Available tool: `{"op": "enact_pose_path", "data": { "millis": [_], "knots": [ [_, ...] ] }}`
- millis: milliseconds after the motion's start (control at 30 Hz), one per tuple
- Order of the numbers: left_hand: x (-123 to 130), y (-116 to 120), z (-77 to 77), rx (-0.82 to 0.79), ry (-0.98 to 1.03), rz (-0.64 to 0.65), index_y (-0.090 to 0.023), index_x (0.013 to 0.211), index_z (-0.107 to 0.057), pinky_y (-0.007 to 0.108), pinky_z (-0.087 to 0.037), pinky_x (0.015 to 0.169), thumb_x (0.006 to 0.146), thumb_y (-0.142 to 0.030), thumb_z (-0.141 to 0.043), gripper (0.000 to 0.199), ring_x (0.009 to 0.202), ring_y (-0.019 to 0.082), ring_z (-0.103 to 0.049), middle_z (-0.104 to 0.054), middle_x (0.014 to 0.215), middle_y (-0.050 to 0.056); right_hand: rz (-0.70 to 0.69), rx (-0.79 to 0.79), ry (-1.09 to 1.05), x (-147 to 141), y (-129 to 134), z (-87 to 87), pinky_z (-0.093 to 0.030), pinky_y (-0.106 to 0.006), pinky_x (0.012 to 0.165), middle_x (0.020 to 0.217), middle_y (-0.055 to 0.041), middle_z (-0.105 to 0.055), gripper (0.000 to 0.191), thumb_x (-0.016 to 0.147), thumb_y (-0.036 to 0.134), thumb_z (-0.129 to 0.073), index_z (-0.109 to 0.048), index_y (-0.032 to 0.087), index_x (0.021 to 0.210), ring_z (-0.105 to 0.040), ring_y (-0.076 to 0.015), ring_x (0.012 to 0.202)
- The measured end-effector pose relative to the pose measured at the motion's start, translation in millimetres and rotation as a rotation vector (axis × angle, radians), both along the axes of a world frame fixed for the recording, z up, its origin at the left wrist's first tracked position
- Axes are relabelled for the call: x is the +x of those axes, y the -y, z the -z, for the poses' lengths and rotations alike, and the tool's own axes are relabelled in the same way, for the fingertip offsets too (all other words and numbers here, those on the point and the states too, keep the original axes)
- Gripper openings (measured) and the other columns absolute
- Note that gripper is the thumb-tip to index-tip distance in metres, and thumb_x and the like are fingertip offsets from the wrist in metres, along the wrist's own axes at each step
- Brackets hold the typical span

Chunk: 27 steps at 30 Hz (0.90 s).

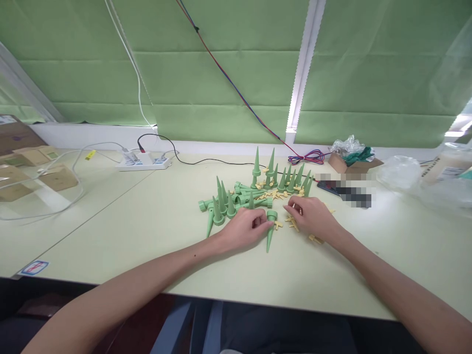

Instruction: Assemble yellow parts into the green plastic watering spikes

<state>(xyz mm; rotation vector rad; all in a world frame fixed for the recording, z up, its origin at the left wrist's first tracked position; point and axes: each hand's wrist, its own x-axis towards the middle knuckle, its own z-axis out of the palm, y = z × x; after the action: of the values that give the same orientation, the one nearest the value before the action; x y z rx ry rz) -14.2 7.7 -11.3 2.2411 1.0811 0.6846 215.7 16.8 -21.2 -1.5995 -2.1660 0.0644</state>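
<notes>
My left hand [246, 227] is closed on a green plastic watering spike [271, 236], which points down toward me. A small yellow T-shaped valve [279, 224] sticks out from the spike's side. To its right, my right hand [313, 216] hovers over loose yellow valves [292, 223], thumb and fingers brought together. Whether anything small is between those fingertips cannot be made out. Behind both hands lies a pile of green spikes [241, 196], several standing point up and others on their sides. More yellow pieces [275, 194] are scattered among them.
A white power strip [143, 163] with cables sits at the back left, near cardboard boxes [55, 178]. At the back right are coiled wires [306, 157], an open carton [352, 162], a dark, partly blurred object [346, 192] and clear plastic bags [398, 173].
</notes>
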Motion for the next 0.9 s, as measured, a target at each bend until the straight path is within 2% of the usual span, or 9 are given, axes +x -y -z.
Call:
{"op": "enact_pose_path", "data": {
  "millis": [200,300,433,500,600,700,800,900],
  "knots": [
    [-1.1,-1.5,0.9,0.056,0.006,0.034,-0.017,0.061,-0.046,0.026,-0.026,0.051,0.095,-0.037,-0.050,0.040,0.051,0.010,-0.034,-0.039,0.054,-0.004,-0.025,-0.072,0.094,-2.1,1.7,-1.1,-0.027,-0.026,0.055,0.067,-0.0017,-0.068,0.022,0.095,0.035,-0.053,-0.059,0.021,0.079,-0.057,-0.0184,0.061],
    [-1.9,-1.1,0.7,0.094,0.019,0.064,-0.016,0.069,-0.057,0.025,-0.030,0.053,0.097,-0.032,-0.046,0.033,0.053,0.011,-0.037,-0.047,0.058,-0.002,-0.033,-0.100,0.096,-2.5,1.5,-1.0,-0.029,-0.027,0.056,0.068,-0.0008,-0.069,0.020,0.094,0.035,-0.055,-0.060,0.021,0.081,-0.058,-0.0183,0.062],
    [-2.4,1.7,-0.6,0.148,0.039,0.107,-0.017,0.100,-0.068,0.025,-0.039,0.059,0.096,-0.028,-0.049,0.022,0.059,0.011,-0.049,-0.066,0.093,0.005,-0.043,-0.110,0.109,-1.5,0.4,0.6,-0.029,-0.026,0.056,0.069,-0.0006,-0.069,0.015,0.093,0.032,-0.058,-0.061,0.021,0.083,-0.059,-0.0186,0.065],
    [-2.4,3.5,-1.3,0.162,0.025,0.127,-0.019,0.111,-0.068,0.026,-0.044,0.062,0.095,-0.030,-0.052,0.025,0.057,0.009,-0.051,-0.066,0.113,0.008,-0.046,-0.106,0.123,-0.9,-0.3,1.4,-0.029,-0.026,0.056,0.071,-0.0010,-0.070,0.013,0.093,0.030,-0.058,-0.061,0.021,0.085,-0.060,-0.0190,0.067],
    [-2.5,5.5,-2.1,0.175,-0.033,0.167,-0.023,0.117,-0.069,0.030,-0.049,0.071,0.096,-0.034,-0.053,0.029,0.060,0.010,-0.057,-0.057,0.137,0.009,-0.043,-0.089,0.145,-0.6,-1.2,1.9,-0.029,-0.026,0.056,0.075,-0.0022,-0.071,0.011,0.094,0.028,-0.056,-0.062,0.020,0.088,-0.061,-0.0196,0.069],
    [-2.7,5.7,-2.1,0.177,-0.098,0.197,-0.024,0.115,-0.071,0.033,-0.051,0.080,0.096,-0.034,-0.052,0.028,0.081,0.018,-0.067,-0.053,0.144,0.009,-0.022,-0.069,0.141,-1.1,-2.1,1.9,-0.032,-0.027,0.058,0.078,-0.0037,-0.071,0.012,0.094,0.028,-0.054,-0.062,0.020,0.092,-0.062,-0.0199,0.069],
    [-2.9,4.7,-1.1,0.180,-0.117,0.214,-0.024,0.112,-0.073,0.035,-0.051,0.087,0.095,-0.031,-0.054,0.026,0.099,0.023,-0.067,-0.055,0.143,0.009,0.023,-0.023,0.100,-1.9,-3.9,2.5,-0.037,-0.028,0.062,0.092,-0.0067,-0.072,0.016,0.095,0.027,-0.052,-0.063,0.018,0.102,-0.063,-0.0200,0.073],
    [-3.2,3.6,-0.2,0.191,-0.113,0.202,-0.023,0.108,-0.074,0.036,-0.051,0.089,0.095,-0.030,-0.055,0.024,0.093,0.022,-0.068,-0.055,0.142,0.009,0.049,0.046,0.068,-3.6,-6.8,3.7,-0.042,-0.030,0.070,0.115,-0.0106,-0.069,0.026,0.097,0.026,-0.048,-0.060,0.017,0.119,-0.066,-0.0226,0.087]
  ]
}}
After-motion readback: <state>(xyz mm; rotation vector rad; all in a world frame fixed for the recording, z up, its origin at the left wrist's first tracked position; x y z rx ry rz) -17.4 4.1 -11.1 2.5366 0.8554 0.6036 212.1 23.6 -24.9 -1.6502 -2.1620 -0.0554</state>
